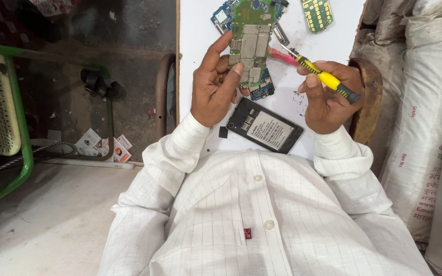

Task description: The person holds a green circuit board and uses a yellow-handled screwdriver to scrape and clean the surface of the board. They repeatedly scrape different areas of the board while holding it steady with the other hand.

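My left hand holds a green phone circuit board upright above a white worktop. My right hand grips a yellow-and-black screwdriver, its metal tip pointing at the board's right edge. An open black phone body with a white label lies flat on the worktop below both hands. A blue circuit board lies under the green one, partly hidden by my left hand.
More circuit boards lie at the worktop's far end, with a pink tool under the screwdriver. White sacks stand at the right. A green-framed chair and small cartons are on the floor at left.
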Demonstrator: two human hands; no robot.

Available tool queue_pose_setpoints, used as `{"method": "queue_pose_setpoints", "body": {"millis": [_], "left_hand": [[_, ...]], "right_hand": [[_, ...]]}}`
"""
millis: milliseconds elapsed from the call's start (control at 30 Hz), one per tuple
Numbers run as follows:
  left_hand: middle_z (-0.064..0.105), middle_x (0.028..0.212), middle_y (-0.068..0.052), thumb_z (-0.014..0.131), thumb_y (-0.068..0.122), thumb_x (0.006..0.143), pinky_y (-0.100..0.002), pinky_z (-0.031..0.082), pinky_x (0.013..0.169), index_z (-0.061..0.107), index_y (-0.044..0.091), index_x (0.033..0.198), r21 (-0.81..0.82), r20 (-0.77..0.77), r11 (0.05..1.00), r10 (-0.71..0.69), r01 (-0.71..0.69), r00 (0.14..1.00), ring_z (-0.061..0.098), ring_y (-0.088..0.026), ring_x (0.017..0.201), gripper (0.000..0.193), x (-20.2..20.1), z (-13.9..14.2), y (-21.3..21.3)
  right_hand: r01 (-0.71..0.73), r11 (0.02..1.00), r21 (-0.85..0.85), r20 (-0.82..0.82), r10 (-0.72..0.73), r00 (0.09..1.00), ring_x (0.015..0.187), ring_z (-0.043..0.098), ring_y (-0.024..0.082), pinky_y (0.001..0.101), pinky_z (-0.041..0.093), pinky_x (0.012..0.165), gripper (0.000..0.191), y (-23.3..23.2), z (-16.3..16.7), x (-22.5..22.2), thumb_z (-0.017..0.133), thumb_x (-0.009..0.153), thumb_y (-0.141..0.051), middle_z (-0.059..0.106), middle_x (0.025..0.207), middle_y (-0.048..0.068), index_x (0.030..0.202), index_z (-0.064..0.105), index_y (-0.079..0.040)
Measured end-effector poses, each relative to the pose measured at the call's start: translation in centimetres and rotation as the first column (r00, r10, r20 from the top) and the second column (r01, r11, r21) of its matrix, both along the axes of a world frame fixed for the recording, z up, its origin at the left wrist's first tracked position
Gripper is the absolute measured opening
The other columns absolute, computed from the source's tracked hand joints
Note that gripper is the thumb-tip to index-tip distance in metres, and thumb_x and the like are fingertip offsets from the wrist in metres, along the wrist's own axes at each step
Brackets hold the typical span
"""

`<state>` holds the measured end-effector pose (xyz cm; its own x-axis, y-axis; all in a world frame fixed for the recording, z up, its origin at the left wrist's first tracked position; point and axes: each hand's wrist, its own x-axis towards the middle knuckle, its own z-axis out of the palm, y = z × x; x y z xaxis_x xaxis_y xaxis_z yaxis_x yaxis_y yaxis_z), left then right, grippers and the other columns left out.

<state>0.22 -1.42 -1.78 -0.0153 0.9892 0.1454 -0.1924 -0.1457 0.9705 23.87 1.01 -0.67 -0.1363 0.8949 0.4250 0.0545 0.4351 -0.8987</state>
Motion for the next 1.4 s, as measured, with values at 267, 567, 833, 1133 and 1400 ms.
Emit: {"method": "queue_pose_setpoints", "body": {"millis": [267,567,833,1133,1400], "left_hand": [[0.078,0.108,-0.012,0.052,0.005,0.112,-0.026,0.068,0.071,0.032,0.006,0.161,0.084,-0.195,0.996,0.002,0.014,0.981,0.078,-0.012,0.087,0.053,0.4,0.7,-0.2],[0.078,0.118,-0.015,0.055,0.006,0.113,-0.028,0.068,0.074,0.036,0.011,0.16,0.12,-0.289,0.992,0.005,0.031,0.957,0.079,-0.012,0.087,0.051,0.6,1.2,-0.6],[0.076,0.125,-0.016,0.056,0.007,0.113,-0.028,0.069,0.077,0.036,0.013,0.16,0.132,-0.28,0.991,0.015,0.023,0.96,0.08,-0.014,0.092,0.052,0.9,1.2,-0.6],[0.08,0.109,-0.012,0.061,0.012,0.114,-0.023,0.066,0.07,0.04,0.014,0.159,0.132,-0.311,0.99,0.093,-0.054,0.946,0.079,-0.011,0.085,0.049,1.2,0.7,-0.5],[0.079,0.096,-0.01,0.059,0.015,0.114,-0.025,0.066,0.065,0.041,0.008,0.157,0.018,-0.279,0.991,0.135,-0.136,0.951,0.078,-0.012,0.077,0.047,1.2,0.4,-0.2]], "right_hand": [[-0.026,0.99,0.142,0.218,-0.006,0.976,0.08,0.074,0.014,0.0258,0.06,0.069,0.019,1.0,2.1,0.3,0.068,0.113,-0.01,0.077,0.104,0.019,0.125,0.059,0.002],[-0.034,0.956,0.291,0.378,-0.082,0.922,0.091,0.077,0.023,0.03,0.059,0.079,0.016,1.5,3.8,-0.9,0.077,0.109,-0.002,0.076,0.109,0.016,0.123,0.068,0.001],[-0.097,0.928,0.361,0.457,-0.085,0.886,0.095,0.078,0.024,0.0307,0.059,0.08,0.016,2.0,4.9,-1.5,0.077,0.111,-0.003,0.077,0.113,0.013,0.124,0.069,-0.001],[-0.081,0.931,0.357,0.421,-0.083,0.903,0.091,0.078,0.023,0.0289,0.059,0.075,0.017,1.5,4.9,-1.5,0.077,0.11,-0.004,0.077,0.108,0.015,0.125,0.068,-0.001],[-0.103,0.905,0.413,0.394,-0.075,0.916,0.081,0.075,0.022,0.0311,0.057,0.071,0.02,-0.3,4.7,-0.4,0.075,0.107,-0.011,0.074,0.098,0.013,0.123,0.063,-0.005]]}}
